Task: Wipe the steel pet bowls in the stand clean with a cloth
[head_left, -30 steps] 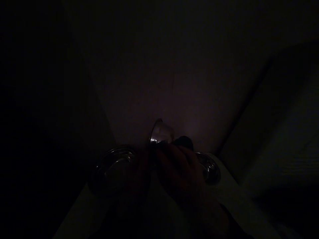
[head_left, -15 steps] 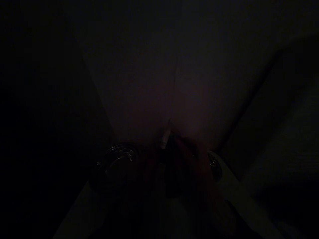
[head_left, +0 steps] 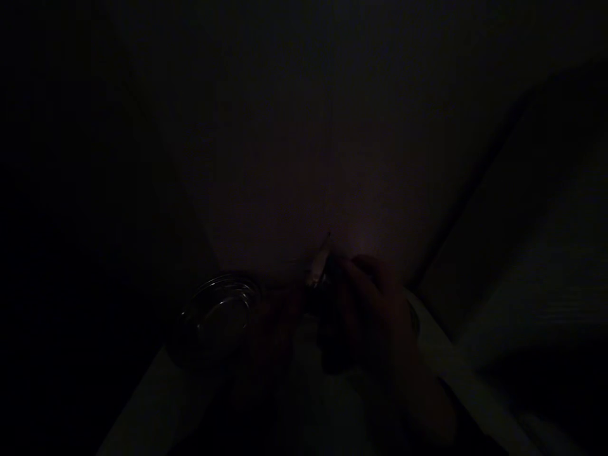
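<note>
The view is very dark and most detail is lost. My right hand (head_left: 377, 310) is closed, its fingers bent around a dark object (head_left: 335, 345) whose kind I cannot make out. Between my hands a small, pale, pointed piece (head_left: 319, 263) catches a little light, its tip toward the wall. My left hand (head_left: 275, 323) is a dim reddish shape close to the lower end of that piece. Its fingers seem drawn together, and what they hold is lost in shadow.
A shiny round metal bowl (head_left: 223, 316), or a stack of them, stands left of my left hand. Behind my right wrist shows the edge of another round thing (head_left: 415, 320). Both are on a pale surface (head_left: 142, 399). A dim wall (head_left: 294, 158) rises behind.
My right hand has shifted slightly to the right, covering more of the round thing behind it. The pale piece has turned a little and looks narrower at its tip.
</note>
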